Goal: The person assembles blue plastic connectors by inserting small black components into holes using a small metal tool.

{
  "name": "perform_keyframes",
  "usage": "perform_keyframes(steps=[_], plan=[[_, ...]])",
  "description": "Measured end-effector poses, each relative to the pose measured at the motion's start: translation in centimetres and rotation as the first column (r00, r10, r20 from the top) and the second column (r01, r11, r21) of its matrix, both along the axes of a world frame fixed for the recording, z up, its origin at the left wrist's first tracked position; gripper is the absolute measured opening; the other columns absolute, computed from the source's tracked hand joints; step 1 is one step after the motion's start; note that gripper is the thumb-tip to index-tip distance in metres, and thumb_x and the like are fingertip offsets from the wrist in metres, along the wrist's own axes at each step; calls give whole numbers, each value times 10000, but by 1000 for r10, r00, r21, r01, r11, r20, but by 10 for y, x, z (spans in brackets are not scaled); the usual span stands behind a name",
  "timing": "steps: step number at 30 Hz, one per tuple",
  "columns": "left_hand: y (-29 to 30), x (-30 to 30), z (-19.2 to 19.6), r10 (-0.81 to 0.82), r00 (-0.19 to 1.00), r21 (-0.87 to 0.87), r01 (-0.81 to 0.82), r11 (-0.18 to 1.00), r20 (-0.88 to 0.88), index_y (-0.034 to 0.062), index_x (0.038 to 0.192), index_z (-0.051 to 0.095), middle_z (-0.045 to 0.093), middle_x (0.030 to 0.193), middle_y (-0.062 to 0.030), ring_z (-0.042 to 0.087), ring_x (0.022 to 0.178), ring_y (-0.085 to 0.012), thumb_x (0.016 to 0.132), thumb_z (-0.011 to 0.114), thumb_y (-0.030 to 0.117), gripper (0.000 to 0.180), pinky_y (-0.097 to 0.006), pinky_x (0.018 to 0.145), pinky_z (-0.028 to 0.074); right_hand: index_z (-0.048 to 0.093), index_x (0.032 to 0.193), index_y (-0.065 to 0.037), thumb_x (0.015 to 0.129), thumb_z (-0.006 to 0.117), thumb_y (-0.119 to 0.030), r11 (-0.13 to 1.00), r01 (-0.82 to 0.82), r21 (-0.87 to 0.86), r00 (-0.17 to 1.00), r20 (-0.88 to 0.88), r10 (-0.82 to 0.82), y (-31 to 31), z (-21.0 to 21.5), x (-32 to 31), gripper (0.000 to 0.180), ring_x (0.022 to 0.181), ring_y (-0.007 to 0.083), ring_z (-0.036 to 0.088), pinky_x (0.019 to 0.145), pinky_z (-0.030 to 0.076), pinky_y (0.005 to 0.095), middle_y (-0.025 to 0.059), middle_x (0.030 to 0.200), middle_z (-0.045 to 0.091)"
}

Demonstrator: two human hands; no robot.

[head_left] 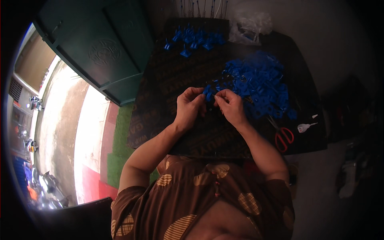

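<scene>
Over the middle of the dark table, my left hand [189, 107] pinches a small blue plastic piece [207, 93] between thumb and fingertips. Close to its right side is my right hand [231, 105], thumb and forefinger pressed together. Whatever sits in that pinch is too small to make out. A big heap of loose blue plastic parts [262, 82] lies just beyond and to the right of my right hand. Farther back on the left stands a group of blue pieces [194, 38], several with thin stems pointing up.
Red-handled scissors [284, 139] lie right of my right forearm, beside a small white bottle [305, 127] with a narrow tip and a white cap [315, 116]. A clear plastic bag [251, 28] rests at the back edge. On the left are a green metal door [104, 44] and a bright doorway.
</scene>
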State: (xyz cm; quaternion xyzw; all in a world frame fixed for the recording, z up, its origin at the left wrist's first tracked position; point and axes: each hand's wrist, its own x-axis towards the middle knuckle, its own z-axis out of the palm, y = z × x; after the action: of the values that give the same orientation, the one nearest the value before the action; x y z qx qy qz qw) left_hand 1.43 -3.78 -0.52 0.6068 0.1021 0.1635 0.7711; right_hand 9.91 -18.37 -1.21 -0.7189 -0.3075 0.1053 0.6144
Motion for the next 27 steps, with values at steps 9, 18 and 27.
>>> perform_keyframes(steps=[9,18,27], plan=[[-1,0,3,-21,1000,26,21,999,-2,-22,1009,564,593,711,-40,554,527,-83,902,556,60,135,-209,450,466,586,845,2,883,572,-65,1000,7,22,990,138,-10,0,-2,0,78,617,130,600,543,451,248,65,691,622],[0,2,-5,-52,999,52,51,997,9,-13,1020,546,590,749,-44,563,539,-85,908,558,72,141,-206,447,466,578,838,5,872,582,-45,999,45,19,977,209,-48,2,-2,-2,61,591,147,600,527,459,269,85,666,613],[-4,-1,1,-26,1000,48,26,998,-1,-15,1041,530,583,775,-50,562,547,-85,911,558,77,161,-206,459,468,585,844,4,866,595,-39,994,90,53,957,272,-101,2,0,-5,50,614,80,569,540,438,229,29,675,598]])
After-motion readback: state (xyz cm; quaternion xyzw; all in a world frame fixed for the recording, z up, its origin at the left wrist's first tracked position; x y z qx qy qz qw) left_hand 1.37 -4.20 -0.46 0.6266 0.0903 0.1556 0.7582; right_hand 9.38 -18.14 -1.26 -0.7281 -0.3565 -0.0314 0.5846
